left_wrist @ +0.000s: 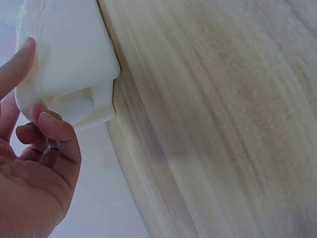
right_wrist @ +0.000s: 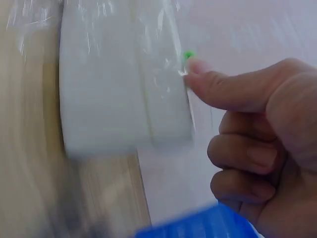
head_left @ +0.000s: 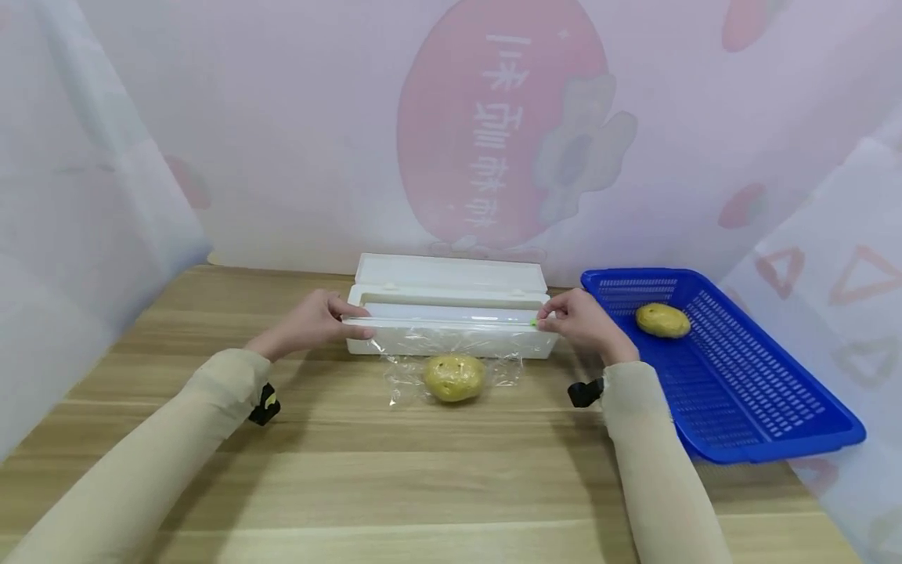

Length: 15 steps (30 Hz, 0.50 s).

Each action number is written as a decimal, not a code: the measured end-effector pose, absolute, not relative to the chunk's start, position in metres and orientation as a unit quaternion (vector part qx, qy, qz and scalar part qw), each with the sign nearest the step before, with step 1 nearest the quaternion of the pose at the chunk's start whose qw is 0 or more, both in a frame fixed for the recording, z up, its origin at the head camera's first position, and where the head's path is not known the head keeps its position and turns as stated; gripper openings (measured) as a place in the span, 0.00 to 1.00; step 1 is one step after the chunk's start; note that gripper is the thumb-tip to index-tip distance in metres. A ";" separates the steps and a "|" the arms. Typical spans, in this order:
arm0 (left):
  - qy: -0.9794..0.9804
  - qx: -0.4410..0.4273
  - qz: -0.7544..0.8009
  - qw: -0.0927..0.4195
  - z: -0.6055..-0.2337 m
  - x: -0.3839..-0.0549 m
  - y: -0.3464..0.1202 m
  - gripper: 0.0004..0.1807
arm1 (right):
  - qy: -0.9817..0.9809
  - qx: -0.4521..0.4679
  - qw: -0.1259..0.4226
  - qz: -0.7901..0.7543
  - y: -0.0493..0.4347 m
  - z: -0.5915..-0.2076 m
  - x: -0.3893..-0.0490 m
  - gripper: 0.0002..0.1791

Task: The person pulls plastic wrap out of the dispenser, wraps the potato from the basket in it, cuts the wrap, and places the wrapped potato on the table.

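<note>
A white cling film box [head_left: 451,342] lies across the table with its lid [head_left: 451,272] raised behind it and a roll inside. My left hand [head_left: 315,321] grips the left end of the box, thumb on its front edge; the left wrist view shows the thumb [left_wrist: 17,67] against the white wall. At the box's right end, my right hand [head_left: 581,319] pinches a small green slider [right_wrist: 188,55] on the front edge. Clear film [head_left: 398,376] hangs down the box front and onto a yellow potato [head_left: 454,377] just before it.
To the right stands a blue plastic basket [head_left: 729,399] with a second potato [head_left: 662,320] inside. The wooden table [head_left: 423,478] meets a printed cloth backdrop [head_left: 282,141] behind the box.
</note>
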<state>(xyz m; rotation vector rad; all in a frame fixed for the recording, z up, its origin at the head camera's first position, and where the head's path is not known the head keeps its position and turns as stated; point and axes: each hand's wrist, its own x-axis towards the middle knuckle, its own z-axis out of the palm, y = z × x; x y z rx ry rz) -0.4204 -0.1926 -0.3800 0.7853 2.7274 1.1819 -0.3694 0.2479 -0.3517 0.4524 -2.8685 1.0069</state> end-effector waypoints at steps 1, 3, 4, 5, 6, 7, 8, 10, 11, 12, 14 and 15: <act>0.885 0.258 0.386 0.034 -0.378 -0.422 -0.191 0.25 | -0.935 0.138 0.038 0.326 0.254 -0.350 -0.367 0.03; 0.883 0.266 0.385 0.033 -0.376 -0.425 -0.189 0.25 | -0.939 0.126 0.040 0.319 0.261 -0.346 -0.362 0.03; 0.885 0.263 0.382 0.032 -0.377 -0.425 -0.191 0.24 | -0.940 0.128 0.038 0.315 0.262 -0.346 -0.361 0.04; 0.887 0.263 0.378 0.031 -0.377 -0.425 -0.192 0.24 | -0.941 0.125 0.036 0.313 0.261 -0.346 -0.361 0.04; 0.888 0.265 0.374 0.031 -0.377 -0.425 -0.192 0.25 | -0.942 0.126 0.036 0.309 0.261 -0.346 -0.361 0.04; 0.889 0.266 0.372 0.033 -0.378 -0.425 -0.193 0.25 | -0.943 0.123 0.038 0.306 0.261 -0.346 -0.360 0.04; 0.889 0.268 0.370 0.034 -0.378 -0.425 -0.193 0.26 | -0.945 0.117 0.040 0.304 0.260 -0.346 -0.360 0.03; 0.888 0.268 0.371 0.037 -0.378 -0.425 -0.192 0.27 | -0.947 0.112 0.045 0.297 0.261 -0.346 -0.358 0.03; 0.889 0.267 0.369 0.037 -0.378 -0.425 -0.192 0.27 | -0.948 0.113 0.048 0.294 0.261 -0.346 -0.358 0.03; 0.890 0.265 0.368 0.037 -0.377 -0.425 -0.192 0.28 | -0.949 0.115 0.052 0.289 0.261 -0.346 -0.357 0.03; 0.893 0.262 0.364 0.037 -0.377 -0.425 -0.192 0.28 | -0.952 0.116 0.059 0.279 0.262 -0.346 -0.356 0.03; 0.894 0.262 0.362 0.036 -0.377 -0.424 -0.192 0.27 | -0.953 0.118 0.063 0.272 0.262 -0.346 -0.356 0.03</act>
